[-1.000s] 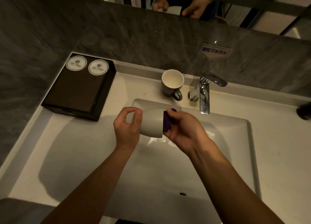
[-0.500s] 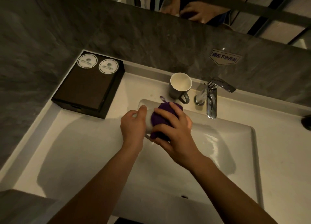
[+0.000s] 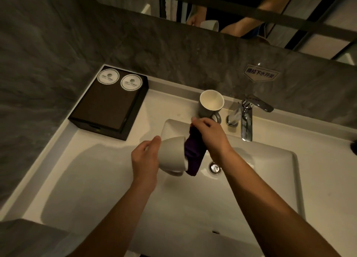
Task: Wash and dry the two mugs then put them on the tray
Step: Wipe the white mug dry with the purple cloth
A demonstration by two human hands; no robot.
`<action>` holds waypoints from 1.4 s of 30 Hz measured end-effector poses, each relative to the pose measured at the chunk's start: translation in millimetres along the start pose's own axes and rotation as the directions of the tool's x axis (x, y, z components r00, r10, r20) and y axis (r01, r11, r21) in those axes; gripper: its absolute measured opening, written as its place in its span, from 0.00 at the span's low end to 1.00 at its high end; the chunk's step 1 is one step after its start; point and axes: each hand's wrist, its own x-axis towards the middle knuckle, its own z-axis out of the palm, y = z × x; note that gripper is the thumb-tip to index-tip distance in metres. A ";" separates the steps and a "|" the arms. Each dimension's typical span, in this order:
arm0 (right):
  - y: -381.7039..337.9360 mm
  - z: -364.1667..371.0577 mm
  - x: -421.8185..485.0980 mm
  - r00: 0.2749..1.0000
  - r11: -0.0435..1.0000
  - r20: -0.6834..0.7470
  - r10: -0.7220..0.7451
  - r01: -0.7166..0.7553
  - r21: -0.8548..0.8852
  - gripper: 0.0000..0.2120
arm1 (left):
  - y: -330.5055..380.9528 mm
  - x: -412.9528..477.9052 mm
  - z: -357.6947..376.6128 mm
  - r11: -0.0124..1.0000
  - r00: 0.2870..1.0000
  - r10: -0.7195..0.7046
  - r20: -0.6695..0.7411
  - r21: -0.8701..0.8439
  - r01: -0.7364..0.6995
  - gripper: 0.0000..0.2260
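Observation:
Over the sink basin my left hand holds a grey mug on its side, mouth toward the right. My right hand grips a purple cloth that is pushed into the mug's mouth and hangs down beside it. A second grey mug with a pale inside stands upright on the counter behind the basin, left of the tap. A dark tray with two round white coasters lies at the counter's back left.
A chrome tap stands behind the basin on the right, and the drain lies just right of the cloth. A grey stone wall with a sticker and a mirror rises behind. A dark object sits at the right edge.
My right hand has slid off the mug's outside, where it rubbed with the cloth, and now pushes the cloth into the mouth. The mug has dropped a little lower over the basin.

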 end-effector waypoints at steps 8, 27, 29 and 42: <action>-10.7 63.5 67.5 0.901 0.679 0.048 -0.431 0.358 -0.641 0.09 | 4.6 20.6 -42.0 0.832 0.935 -0.355 0.010 -0.453 0.321 0.17; -10.1 84.2 1.0 0.857 0.832 0.444 -0.261 0.433 -0.347 0.12 | 2.0 57.3 -67.8 0.613 0.912 -0.355 0.206 -0.685 0.394 0.19; 1.4 73.3 -25.5 0.851 0.818 0.464 -0.246 0.439 -0.371 0.09 | 3.5 57.3 -63.0 0.596 0.905 -0.345 0.251 -0.686 0.417 0.20; 19.2 73.8 -34.8 0.861 0.651 0.323 -0.393 0.509 -0.563 0.11 | 2.6 65.8 -55.7 0.622 0.851 -0.322 0.415 -0.585 0.521 0.22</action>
